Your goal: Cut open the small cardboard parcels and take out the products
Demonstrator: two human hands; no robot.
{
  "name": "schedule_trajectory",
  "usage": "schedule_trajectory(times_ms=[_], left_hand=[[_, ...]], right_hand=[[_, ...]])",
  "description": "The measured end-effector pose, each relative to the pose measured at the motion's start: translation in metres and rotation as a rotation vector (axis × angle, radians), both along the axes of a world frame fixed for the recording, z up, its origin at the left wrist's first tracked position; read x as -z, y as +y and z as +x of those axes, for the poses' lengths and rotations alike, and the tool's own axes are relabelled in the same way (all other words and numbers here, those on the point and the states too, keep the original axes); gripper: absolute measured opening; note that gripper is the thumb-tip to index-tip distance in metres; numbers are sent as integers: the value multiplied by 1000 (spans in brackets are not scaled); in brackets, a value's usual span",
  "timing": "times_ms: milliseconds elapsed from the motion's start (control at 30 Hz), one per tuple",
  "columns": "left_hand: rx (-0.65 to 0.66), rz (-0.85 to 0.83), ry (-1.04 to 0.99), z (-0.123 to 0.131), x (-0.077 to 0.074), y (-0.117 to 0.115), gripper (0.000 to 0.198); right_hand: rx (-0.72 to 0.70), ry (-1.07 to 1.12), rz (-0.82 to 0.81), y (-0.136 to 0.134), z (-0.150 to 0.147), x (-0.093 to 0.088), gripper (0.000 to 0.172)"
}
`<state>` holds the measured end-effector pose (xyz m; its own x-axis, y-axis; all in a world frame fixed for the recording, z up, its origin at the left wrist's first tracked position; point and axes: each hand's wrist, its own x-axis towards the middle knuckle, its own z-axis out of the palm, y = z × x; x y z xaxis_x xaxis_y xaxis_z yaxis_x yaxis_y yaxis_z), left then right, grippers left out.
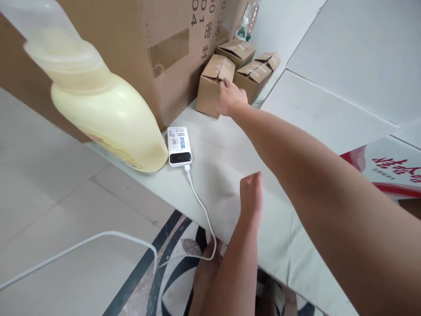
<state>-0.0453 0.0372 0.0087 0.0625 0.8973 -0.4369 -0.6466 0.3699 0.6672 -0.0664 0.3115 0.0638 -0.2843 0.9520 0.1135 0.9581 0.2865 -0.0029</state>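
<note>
My right hand [231,96] reaches to the near small cardboard box [208,94], its fingers closed at the edge of the box's top flap. Two more small boxes, one behind [237,50] and one to the right [253,77], stand close by. Nearer to me, my left hand [251,188] is closed above the pale cloth-covered surface [217,153], touching no box; whether it holds anything is hidden. A white power bank [179,145] with a plugged-in white cable lies left of my hands.
A big pale-yellow bottle [112,114] stands at the left, before a large cardboard carton [177,52]. Clear bottles [243,28] are at the back. A red and white package [388,166] is at the right. The cable [205,210] hangs over the near edge.
</note>
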Motion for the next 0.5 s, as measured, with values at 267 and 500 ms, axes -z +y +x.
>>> schedule_trajectory(times_ms=[267,500], left_hand=[[-472,174,249,-21,-1,-4,39],[-12,700,580,-21,-3,-17,46]], right_hand=[[-192,83,163,-172,143,16,71],[519,593,258,-444,302,68,58]])
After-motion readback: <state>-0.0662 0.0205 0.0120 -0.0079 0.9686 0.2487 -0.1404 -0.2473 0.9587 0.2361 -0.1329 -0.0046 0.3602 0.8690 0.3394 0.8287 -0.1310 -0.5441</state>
